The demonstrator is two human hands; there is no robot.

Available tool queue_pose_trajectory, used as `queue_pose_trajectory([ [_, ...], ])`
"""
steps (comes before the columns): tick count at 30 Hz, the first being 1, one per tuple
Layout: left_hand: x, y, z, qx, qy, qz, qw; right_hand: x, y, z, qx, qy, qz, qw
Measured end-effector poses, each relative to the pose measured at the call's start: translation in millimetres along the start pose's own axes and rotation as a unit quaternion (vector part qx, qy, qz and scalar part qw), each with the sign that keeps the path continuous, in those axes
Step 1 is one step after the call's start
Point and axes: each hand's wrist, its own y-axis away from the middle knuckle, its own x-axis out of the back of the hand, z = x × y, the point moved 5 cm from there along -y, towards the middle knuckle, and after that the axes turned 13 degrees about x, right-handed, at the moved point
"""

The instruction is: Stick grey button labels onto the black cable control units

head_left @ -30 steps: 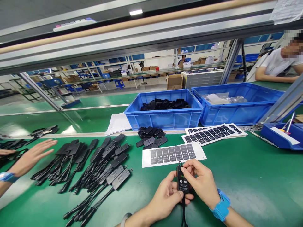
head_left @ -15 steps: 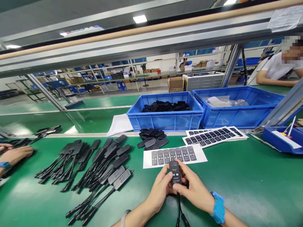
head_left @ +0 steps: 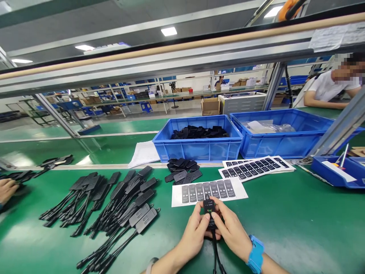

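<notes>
A small black control box (head_left: pixel 209 207) with two black cables hanging from its lower end is held between both hands above the green table. My left hand (head_left: pixel 196 230) grips its left side, the thumb on the labelled face. From the right, my right hand (head_left: pixel 230 232) closes round it, and that thumb also presses on the face. The dark label carries a green logo, partly covered by the thumbs. Just beyond lies a white sheet of dark labels (head_left: pixel 192 193). Left of my hands are heaps of similar cabled boxes (head_left: pixel 134 186), the nearest with bare grey faces.
Black flat parts (head_left: pixel 182 171) lie in a small pile before a blue bin (head_left: pixel 196 148) of more such parts. Another blue bin (head_left: pixel 279 144) holds plastic bags. More label sheets (head_left: pixel 251 169) lie at right, near a blue tray (head_left: pixel 336 175). A co-worker's hand (head_left: pixel 7 190) is at far left.
My right thumb has moved up from the lower edge of the box onto its labelled face, beside the left thumb. The co-worker's hand at left has drawn back toward the frame edge.
</notes>
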Motion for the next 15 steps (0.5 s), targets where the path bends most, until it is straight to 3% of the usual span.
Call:
queue_pose_trajectory([
  [4, 3.5, 0, -1, 0.022, 0.037, -0.015, 0.999, 3, -2, 2, 0.042, 0.099, -0.035, 0.994],
  [6, 6.5, 4, 7, -0.021, -0.107, -0.003, 0.994, 14, -7, 3, 0.04, 0.162, -0.062, 0.984],
  [8, 11.3, 8, 18, -0.08, -0.33, 0.058, 0.939, 35, -12, 10, -0.022, 0.26, -0.1, 0.96],
  [10, 15.7, 10, 25, -0.091, -0.503, 0.112, 0.852, 63, -14, 22, -0.13, 0.382, -0.142, 0.904],
  [13, 17.4, 7, 22, -0.028, -0.643, 0.104, 0.758, 102, -11, 36, -0.26, 0.514, -0.146, 0.804],
  [15, 15.5, 5, 20, 0.002, -0.692, 0.094, 0.716, 114, -11, 41, -0.27, 0.534, -0.119, 0.792],
])
